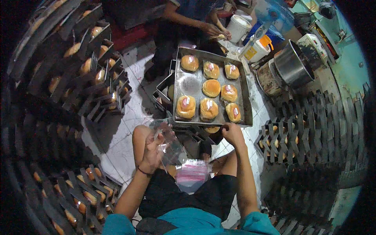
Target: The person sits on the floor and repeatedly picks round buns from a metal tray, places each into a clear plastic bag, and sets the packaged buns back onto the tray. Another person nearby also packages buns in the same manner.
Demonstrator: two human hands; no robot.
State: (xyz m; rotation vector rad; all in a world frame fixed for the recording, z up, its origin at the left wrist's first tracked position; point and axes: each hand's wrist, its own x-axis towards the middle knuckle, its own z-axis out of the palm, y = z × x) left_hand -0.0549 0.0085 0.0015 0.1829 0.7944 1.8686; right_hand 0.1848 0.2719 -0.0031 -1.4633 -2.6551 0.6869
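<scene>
My left hand (151,150) holds a clear plastic bag (170,147), with its fingers closed around it. Several round golden buns lie in a square metal baking tray (191,84); most are in clear wrappers with small labels. One bun (211,88) near the middle shows no label. My right hand (234,134) is closed at the tray's near rim, its fingertips against the edge. Below that rim, part of another bun (212,129) shows. A stack of clear bags with pink print (192,174) rests on my lap.
Stacked racks of trays with buns (98,74) stand at left, with more stacks (290,137) at right. Opposite me a person's hands (219,33) hold something small and pale. White buckets (239,28) and a large steel mixing bowl (293,62) stand at the back right.
</scene>
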